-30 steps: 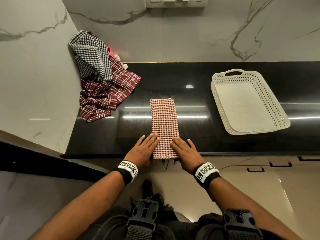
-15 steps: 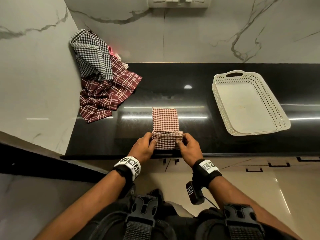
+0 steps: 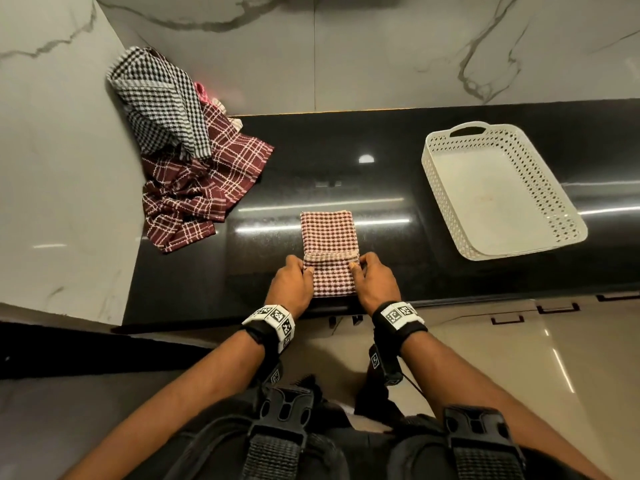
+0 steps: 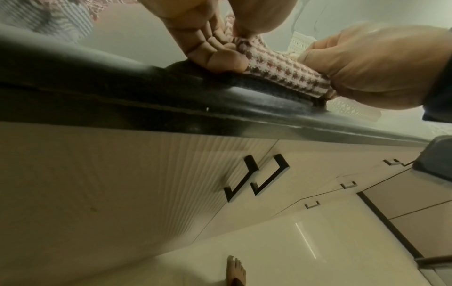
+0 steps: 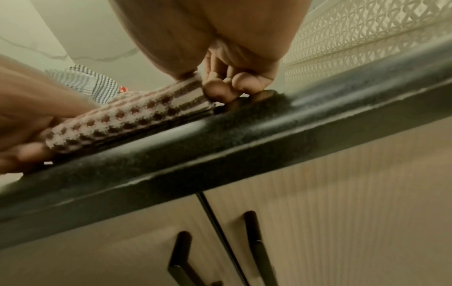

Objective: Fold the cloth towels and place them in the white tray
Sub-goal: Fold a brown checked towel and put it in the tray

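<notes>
A red-and-white checked towel [image 3: 329, 237] lies as a narrow strip near the front edge of the black counter [image 3: 381, 188]. Its near end is turned over onto the strip. My left hand [image 3: 294, 282] pinches the left corner of that flap [image 4: 247, 48], thumb on top. My right hand [image 3: 372, 280] pinches the right corner [image 5: 193, 87] the same way. The white perforated tray [image 3: 568, 216] stands to the right with nothing in it. A black-and-white checked towel [image 3: 162, 98] and a maroon plaid towel [image 3: 201, 181] lie crumpled in the back left corner.
Marble walls close off the counter at the back and on the left. Cabinet doors with black handles [image 4: 244, 178] sit under the counter's front edge. My bare foot [image 4: 236, 271] shows on the floor in the left wrist view.
A second ago both hands lay flat on the towel's near end. They then pinched its corners and carried that end away from me, so the flap now lies further over the strip.
</notes>
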